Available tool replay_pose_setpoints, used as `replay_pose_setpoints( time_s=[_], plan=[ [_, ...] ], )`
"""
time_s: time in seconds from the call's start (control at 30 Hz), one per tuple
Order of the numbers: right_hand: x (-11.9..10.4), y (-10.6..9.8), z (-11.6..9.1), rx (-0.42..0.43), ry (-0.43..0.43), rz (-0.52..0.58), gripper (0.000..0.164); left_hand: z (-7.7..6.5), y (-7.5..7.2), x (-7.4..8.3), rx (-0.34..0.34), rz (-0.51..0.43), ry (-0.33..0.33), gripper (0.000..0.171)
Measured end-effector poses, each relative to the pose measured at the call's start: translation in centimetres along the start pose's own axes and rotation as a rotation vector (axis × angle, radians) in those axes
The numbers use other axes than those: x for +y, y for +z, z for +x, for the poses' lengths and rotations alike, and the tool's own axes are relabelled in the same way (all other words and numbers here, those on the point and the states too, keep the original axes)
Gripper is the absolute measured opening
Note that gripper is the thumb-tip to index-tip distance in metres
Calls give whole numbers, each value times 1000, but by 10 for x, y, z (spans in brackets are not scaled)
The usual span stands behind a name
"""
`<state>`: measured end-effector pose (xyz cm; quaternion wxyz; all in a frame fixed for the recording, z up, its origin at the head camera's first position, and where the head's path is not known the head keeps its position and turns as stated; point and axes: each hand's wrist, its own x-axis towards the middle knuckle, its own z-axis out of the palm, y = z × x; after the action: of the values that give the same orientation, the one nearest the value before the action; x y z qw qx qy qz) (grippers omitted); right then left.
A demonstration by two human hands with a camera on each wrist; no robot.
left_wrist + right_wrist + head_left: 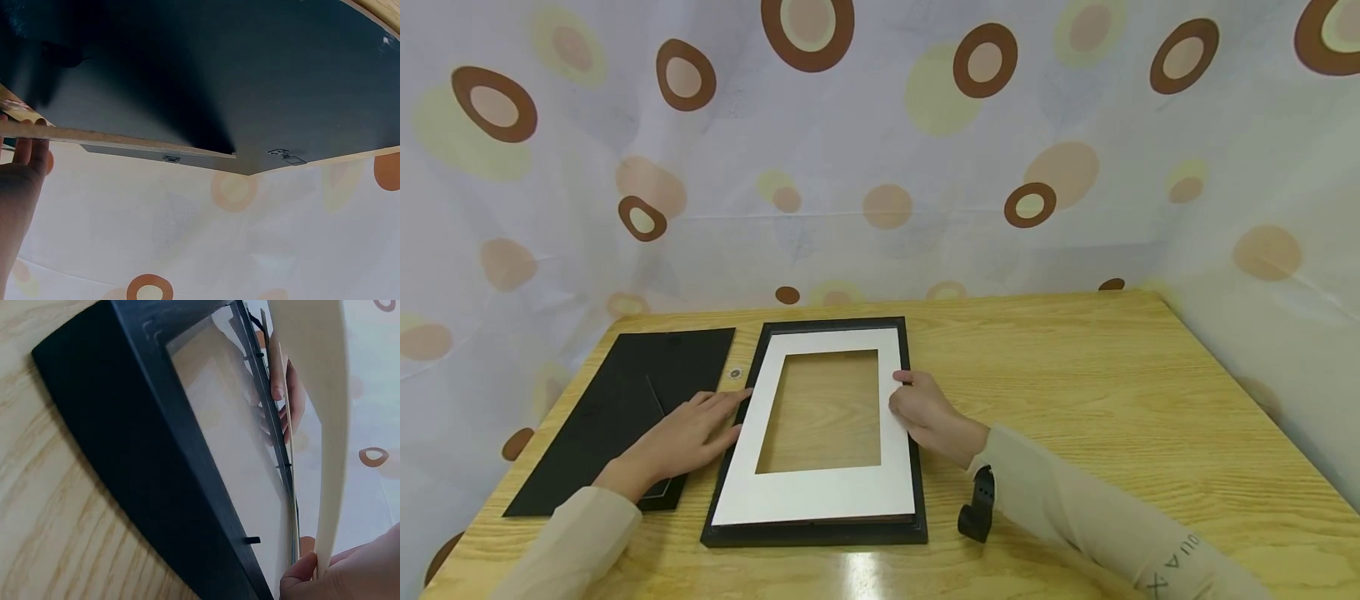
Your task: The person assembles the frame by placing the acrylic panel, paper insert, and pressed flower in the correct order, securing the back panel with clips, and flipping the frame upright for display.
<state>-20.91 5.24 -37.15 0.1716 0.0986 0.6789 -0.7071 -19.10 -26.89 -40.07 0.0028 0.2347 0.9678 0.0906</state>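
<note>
head view: white mat point(820, 496), long axis pointing toward the far curtain point(842, 142).

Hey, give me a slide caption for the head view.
Right hand grips a white mat over a black frame, left hand at the opposite side.

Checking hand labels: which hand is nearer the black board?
Left. In the head view, the left hand overlaps the right edge of the black board; the right hand pinches the white mat at the right side of the frame.
</note>
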Motion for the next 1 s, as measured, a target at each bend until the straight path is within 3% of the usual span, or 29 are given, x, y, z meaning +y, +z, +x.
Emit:
replay_pose_setpoints(
  time_s=[0.67,1.0],
  plan=[
    [-3,3,5,43,10,26,54,1,1,-2,3,-9,10,54],
    [5,7,2,73,-64,-119,58,0,0,2,-15,-29,-43,55]
  ],
)
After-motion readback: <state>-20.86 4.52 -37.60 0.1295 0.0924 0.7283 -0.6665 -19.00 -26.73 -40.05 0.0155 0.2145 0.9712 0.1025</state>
